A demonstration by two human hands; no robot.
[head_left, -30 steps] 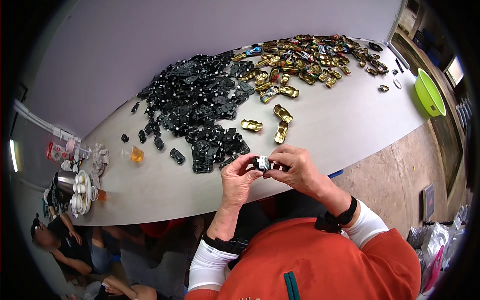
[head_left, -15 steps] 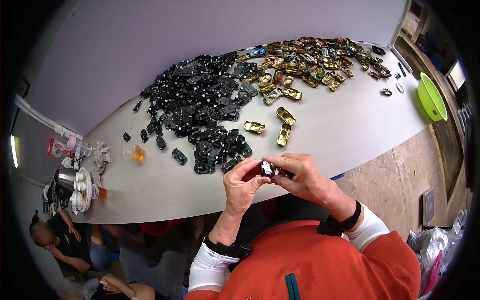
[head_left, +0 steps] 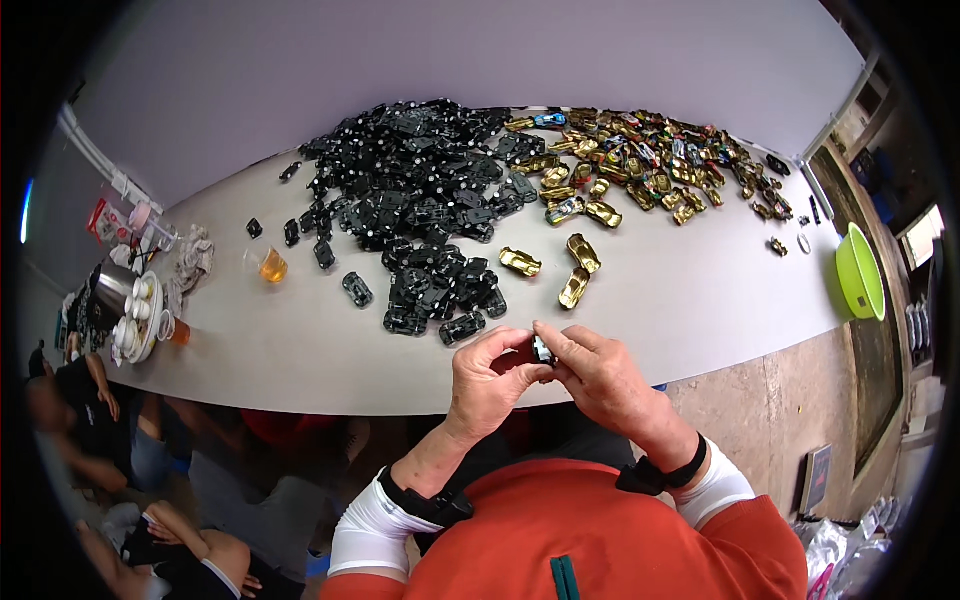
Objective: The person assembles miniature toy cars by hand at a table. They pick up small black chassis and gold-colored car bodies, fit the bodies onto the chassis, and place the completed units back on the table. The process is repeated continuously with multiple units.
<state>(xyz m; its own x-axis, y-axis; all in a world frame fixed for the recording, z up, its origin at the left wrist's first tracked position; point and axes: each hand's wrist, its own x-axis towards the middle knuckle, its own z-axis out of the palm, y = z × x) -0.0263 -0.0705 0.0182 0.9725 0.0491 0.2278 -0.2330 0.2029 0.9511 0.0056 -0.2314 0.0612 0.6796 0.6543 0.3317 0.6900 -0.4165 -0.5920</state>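
Observation:
Between my two hands, just over the table's front edge, is a small toy car [head_left: 543,351], dark with a pale patch facing up. My left hand [head_left: 487,386] grips it from the left with thumb and fingers. From the other side, my right hand [head_left: 604,382] pinches it, fingertips on its top; fingers hide most of it. Beyond my hands lie loose gold toy car bodies [head_left: 520,262], two of them touching each other. A large heap of black toy car bases [head_left: 400,190] with small pale spots spreads over the middle, its front cluster [head_left: 435,290] close to my left hand.
A heap of gold and coloured car bodies [head_left: 650,160] lies at the back right. A green basin [head_left: 860,272] stands at the right edge. At left are a cup of amber drink [head_left: 271,266], a tray of white cups [head_left: 150,340] and a cloth [head_left: 193,262]. People sit at lower left.
The view has shifted and turned slightly. My right fingers have moved onto the top of the toy car, which both hands still hold. The heaps look the same.

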